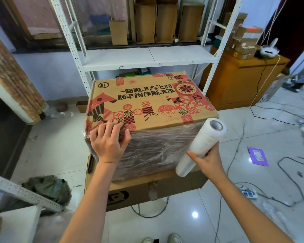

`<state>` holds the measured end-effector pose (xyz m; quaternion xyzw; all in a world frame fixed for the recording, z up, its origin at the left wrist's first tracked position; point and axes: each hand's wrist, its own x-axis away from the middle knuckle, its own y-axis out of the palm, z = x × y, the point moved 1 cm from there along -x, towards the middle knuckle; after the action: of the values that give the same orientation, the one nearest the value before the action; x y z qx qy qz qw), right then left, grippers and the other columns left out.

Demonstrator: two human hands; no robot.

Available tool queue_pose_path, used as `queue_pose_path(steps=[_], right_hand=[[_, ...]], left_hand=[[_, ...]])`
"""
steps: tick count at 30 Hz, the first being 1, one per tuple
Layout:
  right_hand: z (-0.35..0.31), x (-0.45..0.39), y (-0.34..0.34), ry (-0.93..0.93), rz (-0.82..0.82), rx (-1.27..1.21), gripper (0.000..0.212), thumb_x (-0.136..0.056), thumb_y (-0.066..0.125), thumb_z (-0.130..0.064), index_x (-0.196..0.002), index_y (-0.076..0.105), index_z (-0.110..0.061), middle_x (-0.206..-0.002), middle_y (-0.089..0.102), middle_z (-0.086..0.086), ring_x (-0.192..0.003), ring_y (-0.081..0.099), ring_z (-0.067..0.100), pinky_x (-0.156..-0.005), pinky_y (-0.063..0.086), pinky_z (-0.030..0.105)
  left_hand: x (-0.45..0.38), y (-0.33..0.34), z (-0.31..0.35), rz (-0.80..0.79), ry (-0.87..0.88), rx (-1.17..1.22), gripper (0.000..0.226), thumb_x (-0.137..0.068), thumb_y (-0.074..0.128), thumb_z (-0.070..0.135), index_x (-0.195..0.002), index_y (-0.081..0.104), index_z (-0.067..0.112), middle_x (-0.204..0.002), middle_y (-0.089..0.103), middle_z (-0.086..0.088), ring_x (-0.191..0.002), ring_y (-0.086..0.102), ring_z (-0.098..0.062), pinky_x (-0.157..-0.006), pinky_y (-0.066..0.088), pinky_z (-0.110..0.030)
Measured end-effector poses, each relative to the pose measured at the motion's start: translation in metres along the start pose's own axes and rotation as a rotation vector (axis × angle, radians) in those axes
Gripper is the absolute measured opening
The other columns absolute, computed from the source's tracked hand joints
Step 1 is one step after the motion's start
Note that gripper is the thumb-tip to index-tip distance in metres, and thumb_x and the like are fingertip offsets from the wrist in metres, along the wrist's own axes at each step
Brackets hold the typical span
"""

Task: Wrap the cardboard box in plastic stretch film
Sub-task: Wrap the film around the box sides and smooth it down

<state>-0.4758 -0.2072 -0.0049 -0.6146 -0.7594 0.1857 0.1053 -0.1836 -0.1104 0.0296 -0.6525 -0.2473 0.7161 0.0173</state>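
A brown cardboard box with red and black patterns stands on a second, flatter box. Clear stretch film covers its near side in wrinkled layers. My left hand rests on the box's near left top edge, fingers curled over the film there. My right hand grips a white roll of stretch film low down. The roll tilts up to the right, just off the box's near right corner.
A white metal shelf rack stands right behind the box, with cardboard boxes above. A wooden cabinet is at the right. Cables and a power strip lie on the tiled floor. A dark bundle sits low left.
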Motion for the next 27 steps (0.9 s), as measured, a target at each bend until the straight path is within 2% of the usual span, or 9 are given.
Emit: queue_pose_path(steps=[3,8,12,17,19,22,27], right_hand=[[-0.001,-0.006,-0.001,-0.004,-0.021,-0.009,0.076,-0.067,0.083,-0.033,-0.118,0.026,-0.037,-0.111,0.046,-0.020,-0.108,0.050,0.008,-0.094,0.051,0.045],[0.001,-0.013,-0.004,-0.032,-0.068,0.090,0.079,-0.064,0.080,-0.048,-0.122,0.027,-0.040,-0.119,0.049,-0.008,-0.114,0.054,0.020,-0.091,0.053,0.047],[0.003,-0.016,-0.006,-0.060,-0.105,0.145,0.084,-0.059,0.075,-0.059,-0.126,0.029,-0.040,-0.119,0.049,-0.011,-0.110,0.053,0.015,-0.090,0.053,0.044],[0.007,-0.023,-0.013,-0.051,-0.145,0.171,0.083,-0.067,0.082,-0.038,-0.132,0.030,-0.026,-0.118,0.049,-0.009,-0.108,0.054,0.018,-0.090,0.053,0.048],[0.006,-0.024,-0.015,-0.069,-0.134,0.204,0.085,-0.068,0.082,-0.037,-0.133,0.029,-0.023,-0.119,0.052,-0.004,-0.103,0.055,0.018,-0.087,0.054,0.045],[0.007,-0.026,-0.022,-0.105,-0.117,0.320,0.086,-0.069,0.081,-0.040,-0.133,0.029,-0.019,-0.124,0.056,0.008,-0.102,0.060,0.028,-0.081,0.053,0.042],[0.006,-0.031,-0.029,-0.095,-0.016,0.389,0.081,-0.065,0.081,-0.046,-0.124,0.033,-0.017,-0.118,0.058,0.010,-0.100,0.062,0.033,-0.079,0.053,0.042]], left_hand=[[-0.001,0.000,-0.002,0.008,0.013,0.005,0.032,-0.092,0.051,0.037,-0.084,0.070,0.013,-0.087,0.071,-0.005,-0.079,0.062,-0.026,-0.076,0.036,-0.035],[-0.003,0.001,0.002,-0.015,-0.007,0.024,0.032,-0.093,0.050,0.036,-0.086,0.070,0.013,-0.091,0.071,-0.004,-0.083,0.063,-0.025,-0.079,0.036,-0.036],[-0.002,0.000,0.000,-0.024,0.010,0.014,0.031,-0.094,0.049,0.034,-0.088,0.070,0.013,-0.095,0.071,-0.004,-0.089,0.060,-0.022,-0.081,0.035,-0.037],[-0.006,0.002,0.000,-0.001,0.033,-0.050,0.034,-0.094,0.047,0.037,-0.084,0.071,0.014,-0.090,0.071,-0.003,-0.083,0.061,-0.023,-0.078,0.035,-0.036],[-0.007,0.002,0.001,0.000,0.027,-0.062,0.036,-0.094,0.046,0.037,-0.082,0.071,0.013,-0.088,0.071,-0.003,-0.081,0.062,-0.024,-0.078,0.035,-0.035],[-0.008,0.000,0.000,-0.003,0.029,-0.073,0.037,-0.094,0.046,0.036,-0.081,0.071,0.012,-0.088,0.071,-0.004,-0.079,0.063,-0.026,-0.077,0.034,-0.035],[-0.007,0.000,0.008,-0.006,0.010,-0.063,0.039,-0.095,0.044,0.037,-0.082,0.071,0.011,-0.088,0.071,-0.005,-0.081,0.063,-0.026,-0.076,0.033,-0.035]])
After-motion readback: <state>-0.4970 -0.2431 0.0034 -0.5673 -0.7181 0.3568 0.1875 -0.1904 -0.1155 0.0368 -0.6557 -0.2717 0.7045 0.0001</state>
